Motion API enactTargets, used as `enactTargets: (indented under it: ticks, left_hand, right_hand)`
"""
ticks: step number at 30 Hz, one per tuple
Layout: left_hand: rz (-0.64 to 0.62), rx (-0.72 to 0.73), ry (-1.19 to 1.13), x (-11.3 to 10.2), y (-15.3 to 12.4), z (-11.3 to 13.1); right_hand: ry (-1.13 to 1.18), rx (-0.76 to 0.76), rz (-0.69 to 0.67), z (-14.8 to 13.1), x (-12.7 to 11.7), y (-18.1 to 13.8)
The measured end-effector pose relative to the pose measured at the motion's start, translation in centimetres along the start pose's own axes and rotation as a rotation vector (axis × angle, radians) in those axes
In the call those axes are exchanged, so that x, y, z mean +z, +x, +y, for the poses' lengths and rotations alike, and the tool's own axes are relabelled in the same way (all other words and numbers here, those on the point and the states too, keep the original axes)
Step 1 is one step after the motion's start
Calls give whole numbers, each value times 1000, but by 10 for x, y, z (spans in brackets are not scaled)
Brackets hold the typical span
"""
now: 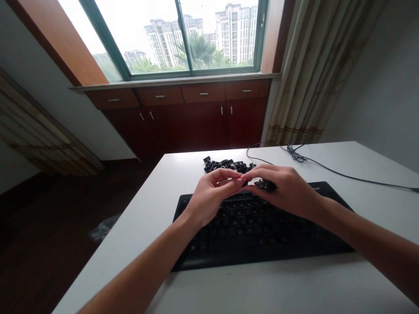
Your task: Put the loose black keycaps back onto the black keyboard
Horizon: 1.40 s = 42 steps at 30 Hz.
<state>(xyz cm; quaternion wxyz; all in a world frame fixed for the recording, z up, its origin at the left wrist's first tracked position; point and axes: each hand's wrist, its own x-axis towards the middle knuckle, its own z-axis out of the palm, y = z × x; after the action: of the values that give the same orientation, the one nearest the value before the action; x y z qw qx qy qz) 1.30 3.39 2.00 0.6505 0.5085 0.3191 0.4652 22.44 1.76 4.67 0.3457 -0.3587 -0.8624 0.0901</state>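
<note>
A black keyboard (235,244) lies on the white table beneath my hands, with key caps off over much of its key area. My left hand (212,192) is closed, its thumb and fingers pinched together above the keyboard's back edge. Its fingertips meet those of my right hand (284,185), and a small dark bit shows just below them, too small to name. My right hand is closed too, with a dark rounded object (266,185) tucked under its curled fingers; its kind is unclear. Just behind my hands is a pile of loose black keycaps (225,165).
A black cable (343,174) with a bundled loop (294,153) runs across the right back of the white table (137,235). Beyond the table stand a dark red cabinet (193,126) and a window. A clear plastic bag (103,229) sits on the floor to the left.
</note>
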Motion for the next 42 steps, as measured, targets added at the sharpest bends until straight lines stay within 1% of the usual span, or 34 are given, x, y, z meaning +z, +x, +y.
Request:
enactTargets:
  ticks: [6, 11, 13, 15, 18, 21, 24, 29, 36, 42]
  left_hand:
    - [-65, -8, 62, 13, -6, -5]
    - [-64, 5, 93, 21, -9, -8]
    - [-83, 8, 152, 21, -9, -7]
    - [-116, 33, 292, 19, -9, -5]
    - [-150, 162, 641, 13, -10, -2]
    - [-152, 281, 923, 7, -11, -3]
    - [-176, 323, 1044, 4, -12, -6]
    - [-250, 384, 1117, 3, -12, -10]
    - [-254, 401, 1132, 2, -12, -13]
    - [-256, 411, 1125, 3, -13, -12]
  right_hand:
    - [62, -64, -2, 7, -5, -28]
    - [80, -83, 25, 6, -6, -33]
    - [79, -78, 26, 7, -9, -34]
    - [46, -20, 48, 11, -16, -36]
    - [-26, 91, 114, 20, -27, -40]
    - [-45, 103, 134, 28, -33, -42]
    - [-28, 71, 99, 31, -30, -43]
    - [5, 72, 10, 26, -22, -44]
    - [20, 84, -119, 23, -19, -48]
    - [29, 8, -216, 19, -12, -51]
